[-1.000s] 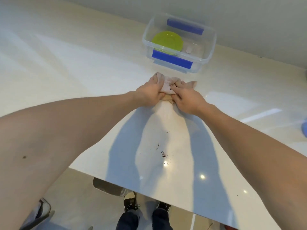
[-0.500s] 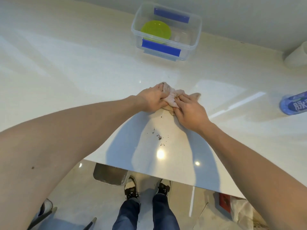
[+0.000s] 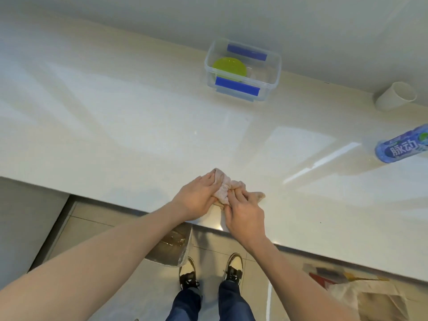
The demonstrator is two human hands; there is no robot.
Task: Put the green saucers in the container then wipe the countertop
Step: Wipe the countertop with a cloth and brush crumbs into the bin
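Note:
A pale pink cloth (image 3: 225, 187) lies bunched on the cream countertop (image 3: 115, 135), close to its front edge. My left hand (image 3: 196, 200) presses on the cloth's left side and my right hand (image 3: 245, 216) grips its right side. A green saucer (image 3: 229, 67) sits inside the clear plastic container (image 3: 271, 84) with blue clips, far back by the wall.
A white cup (image 3: 396, 96) lies on its side at the back right. A blue-labelled bottle (image 3: 403, 147) lies at the right edge. Below the counter's front edge are a bin (image 3: 171, 246), my shoes and papers on the floor.
Both hands have dragged the cloth back toward the counter's front edge, over the spot where dark crumbs lay. The crumbs are no longer in sight.

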